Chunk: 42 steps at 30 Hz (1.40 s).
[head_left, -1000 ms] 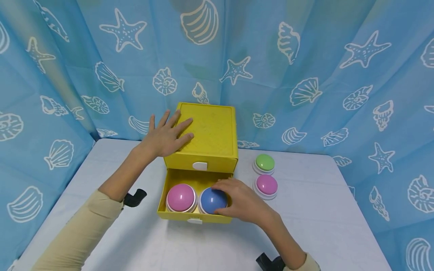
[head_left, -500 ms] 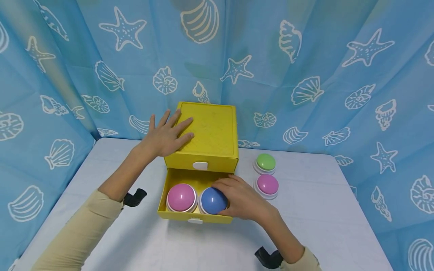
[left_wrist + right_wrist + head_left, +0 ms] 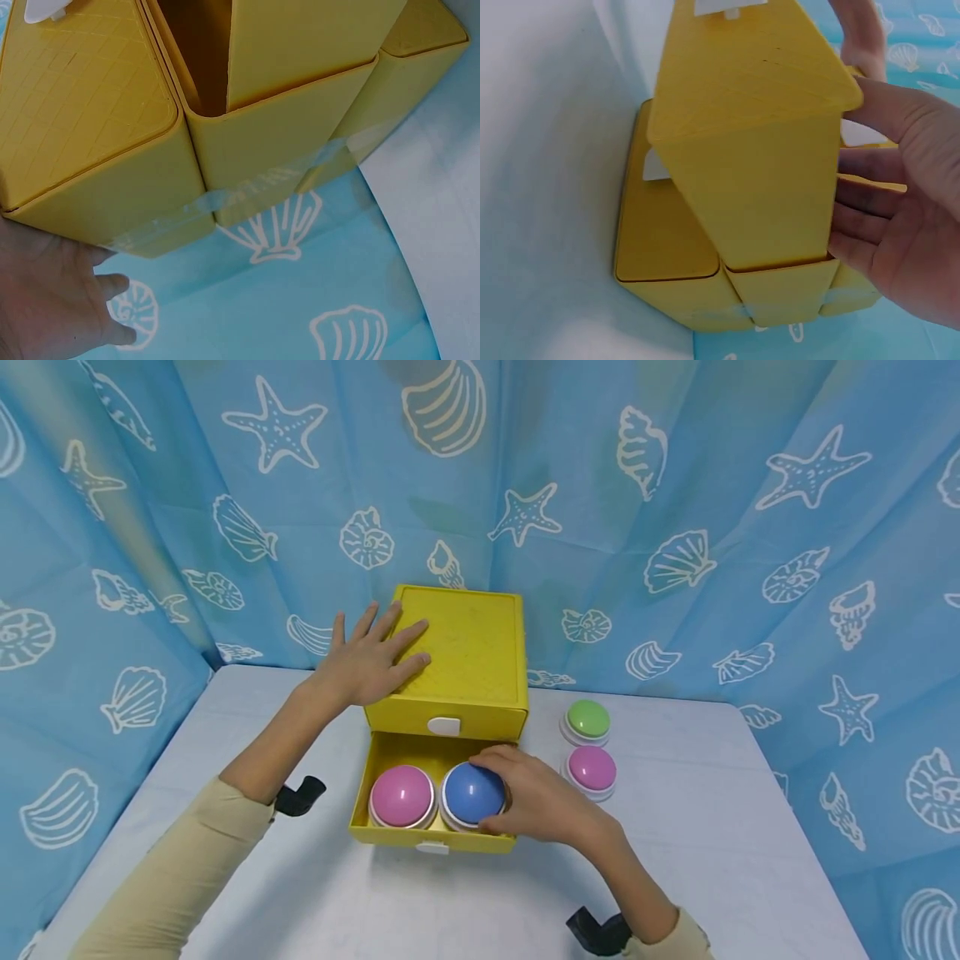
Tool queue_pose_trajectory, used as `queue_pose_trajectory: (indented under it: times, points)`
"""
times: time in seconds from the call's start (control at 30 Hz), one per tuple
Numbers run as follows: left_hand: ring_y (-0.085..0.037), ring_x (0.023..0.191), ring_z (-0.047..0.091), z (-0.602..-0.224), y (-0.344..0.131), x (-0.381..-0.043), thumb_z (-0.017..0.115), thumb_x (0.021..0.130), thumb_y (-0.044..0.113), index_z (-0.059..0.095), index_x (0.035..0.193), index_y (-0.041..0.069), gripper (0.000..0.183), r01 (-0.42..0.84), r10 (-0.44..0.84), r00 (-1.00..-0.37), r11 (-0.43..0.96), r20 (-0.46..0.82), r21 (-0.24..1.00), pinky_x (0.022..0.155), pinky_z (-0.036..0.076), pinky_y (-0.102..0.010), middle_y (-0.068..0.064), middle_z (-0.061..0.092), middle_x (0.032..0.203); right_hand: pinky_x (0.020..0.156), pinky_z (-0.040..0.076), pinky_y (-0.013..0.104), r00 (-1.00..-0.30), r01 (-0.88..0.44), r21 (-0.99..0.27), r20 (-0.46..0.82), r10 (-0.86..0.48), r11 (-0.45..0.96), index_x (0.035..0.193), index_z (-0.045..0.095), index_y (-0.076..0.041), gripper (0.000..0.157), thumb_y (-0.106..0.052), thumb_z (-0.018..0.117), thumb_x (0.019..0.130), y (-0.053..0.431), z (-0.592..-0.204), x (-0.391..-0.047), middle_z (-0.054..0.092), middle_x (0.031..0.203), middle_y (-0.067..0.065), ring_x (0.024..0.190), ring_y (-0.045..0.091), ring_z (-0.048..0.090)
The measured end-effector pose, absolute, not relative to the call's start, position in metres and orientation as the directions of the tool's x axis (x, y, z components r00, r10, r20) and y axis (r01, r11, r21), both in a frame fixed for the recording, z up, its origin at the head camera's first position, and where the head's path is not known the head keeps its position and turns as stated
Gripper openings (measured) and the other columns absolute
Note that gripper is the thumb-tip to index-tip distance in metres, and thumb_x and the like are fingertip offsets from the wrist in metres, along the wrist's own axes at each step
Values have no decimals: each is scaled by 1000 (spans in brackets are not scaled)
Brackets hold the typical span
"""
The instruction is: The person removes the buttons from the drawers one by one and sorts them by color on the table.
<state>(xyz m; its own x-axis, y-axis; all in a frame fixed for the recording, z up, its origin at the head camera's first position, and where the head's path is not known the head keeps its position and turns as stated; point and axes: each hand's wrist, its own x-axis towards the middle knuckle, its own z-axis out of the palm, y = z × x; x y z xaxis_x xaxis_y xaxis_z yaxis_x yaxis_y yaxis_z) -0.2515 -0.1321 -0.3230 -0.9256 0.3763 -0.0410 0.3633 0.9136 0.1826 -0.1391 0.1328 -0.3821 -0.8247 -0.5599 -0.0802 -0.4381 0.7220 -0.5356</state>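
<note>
"What might go wrong here?"

"The blue dome sits at the right end of the open drawer, just beside a pink dome. Its glossy top could slip if the grip is too loose, or its rim could catch the drawer's wall."

"And the hands?"

"The right hand leans over the drawer's right side, fingers and thumb curved round the blue dome. The left hand lies on the yellow cabinet, fingers spread wide."

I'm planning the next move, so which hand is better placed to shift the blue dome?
Probably the right hand: it grips the blue dome in the drawer, while the left hand is spread on the cabinet.
</note>
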Motion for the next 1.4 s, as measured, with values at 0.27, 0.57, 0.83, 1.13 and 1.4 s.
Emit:
queue_pose_trajectory:
  times: [0.27,0.57,0.83,1.13,1.4]
  points:
    - [-38,150,-8,-323,-133,-252,27,105,58,19,162,26,66,360,375,-926,913,-45,189,110,-13,-66,-13,0,167,96,51,43,-841,-405,-684,17,-541,607,141,56,-13,74,-30,88,75,145,-375,-137,53,137,1,123,21,52]
    - [-39,150,-7,-322,-131,-252,28,105,58,20,162,25,66,362,377,-925,912,-43,191,110,-14,-66,-13,1,167,104,44,42,-855,-364,-796,79,-512,484,141,54,-15,74,-24,88,76,164,-363,-133,51,138,1,128,21,51]
    - [-38,150,-8,-323,-132,-252,28,105,58,19,162,27,66,361,375,-926,914,-46,188,110,-14,-66,-12,0,167,102,45,46,-865,-388,-791,135,-483,474,140,55,-13,73,-21,89,76,188,-356,-128,52,139,4,126,26,53]
    - [-39,150,-7,-323,-133,-252,28,105,58,19,162,26,66,371,385,-922,909,-40,190,110,-13,-66,-13,0,167,96,49,44,-903,-367,-741,140,-406,562,140,56,-11,74,-25,89,76,218,-362,-117,51,143,8,127,32,52]
    - [-39,150,-8,-324,-133,-252,28,105,58,19,162,25,67,374,387,-921,910,-43,180,110,-14,-67,-14,1,167,98,47,44,-929,-309,-736,97,-357,603,141,54,-14,77,-28,90,76,245,-380,-107,54,137,5,125,28,53]
